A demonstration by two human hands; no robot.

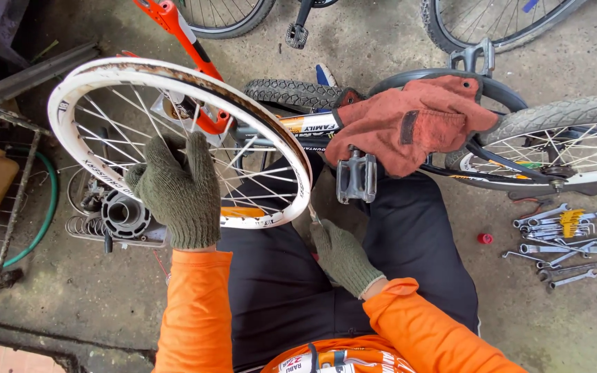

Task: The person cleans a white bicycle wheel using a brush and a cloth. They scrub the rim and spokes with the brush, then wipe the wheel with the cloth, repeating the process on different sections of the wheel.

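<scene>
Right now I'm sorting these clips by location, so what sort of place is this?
Most likely a bicycle repair shop or yard. Gloved hands work on a bare white wheel rim, a set of wrenches lies on the concrete floor, and other bicycle wheels stand around.

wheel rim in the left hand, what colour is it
White, with brown rust patches along its edge; the rim shows best in the head view, held by the gloved left hand.

Stained grey concrete floor [381, 41], damp-looking; brick paving [8, 356] at lower left edge; green hose [50, 207] beside rusty wire rack [15, 200]. Flat daylight.
</scene>
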